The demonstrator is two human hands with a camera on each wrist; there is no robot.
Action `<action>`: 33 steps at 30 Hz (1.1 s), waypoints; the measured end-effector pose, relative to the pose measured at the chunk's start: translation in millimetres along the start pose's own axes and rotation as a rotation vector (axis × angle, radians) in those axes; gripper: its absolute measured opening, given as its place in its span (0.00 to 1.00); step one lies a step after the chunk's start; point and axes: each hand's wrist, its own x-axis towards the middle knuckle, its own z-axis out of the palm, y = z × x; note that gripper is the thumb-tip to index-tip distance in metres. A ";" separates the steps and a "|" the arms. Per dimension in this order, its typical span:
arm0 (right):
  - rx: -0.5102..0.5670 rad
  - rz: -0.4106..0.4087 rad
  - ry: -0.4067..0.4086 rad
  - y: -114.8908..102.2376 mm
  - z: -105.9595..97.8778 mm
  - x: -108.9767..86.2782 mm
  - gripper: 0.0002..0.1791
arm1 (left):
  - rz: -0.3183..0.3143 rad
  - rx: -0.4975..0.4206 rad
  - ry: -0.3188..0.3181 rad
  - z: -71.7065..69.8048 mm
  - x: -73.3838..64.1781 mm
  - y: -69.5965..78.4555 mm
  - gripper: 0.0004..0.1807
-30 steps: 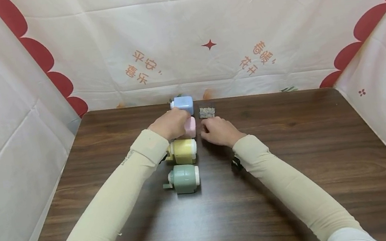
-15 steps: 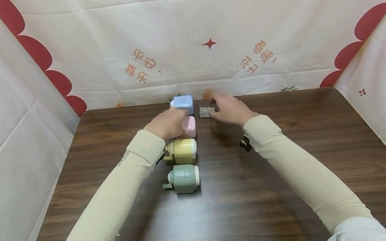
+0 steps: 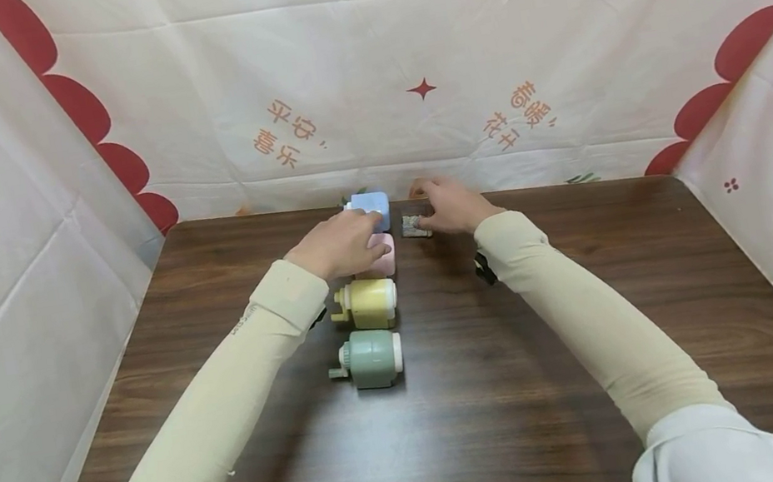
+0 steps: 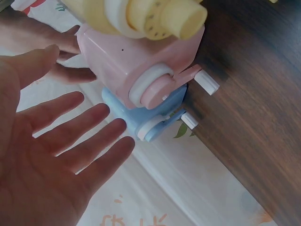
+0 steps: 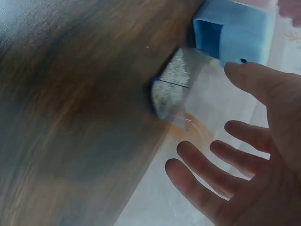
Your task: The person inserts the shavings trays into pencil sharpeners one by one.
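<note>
Hand-crank pencil sharpeners lie in a column. My left hand (image 3: 338,246) hovers over the pink sharpener (image 4: 136,61), close to the blue sharpener (image 3: 371,203); its fingers are extended and hold nothing in the left wrist view. To the right of the blue one lies a small clear box (image 5: 171,89) with pale bits in it, probably shavings. My right hand (image 3: 452,205) reaches over this box, thumb and fingers spread apart and a gap visible in the right wrist view. A hollow shows in the blue sharpener's end there.
A yellow sharpener (image 3: 372,304) and a green sharpener (image 3: 375,358) lie nearer, their cranks pointing left. The dark wooden table (image 3: 573,414) ends at a white printed cloth (image 3: 357,52) behind the blue sharpener and the box.
My right hand has moved up and right from beside the pink sharpener to the clear box, its fingers spreading. The left hand's fingers have lifted and straightened over the pink sharpener.
</note>
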 end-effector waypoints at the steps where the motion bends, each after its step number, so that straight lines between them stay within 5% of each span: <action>1: -0.016 -0.001 -0.012 0.2 1.3 1.7 0.35 | -0.003 0.007 0.005 -0.6 -0.1 -0.2 0.26; 14: -0.098 0.110 -0.116 6.0 14.9 11.3 0.36 | -0.055 0.002 0.021 -5.0 -2.3 -10.0 0.30; 33: -0.109 0.100 -0.087 8.0 20.9 14.4 0.34 | -0.141 -0.095 0.047 -9.4 15.4 -31.0 0.31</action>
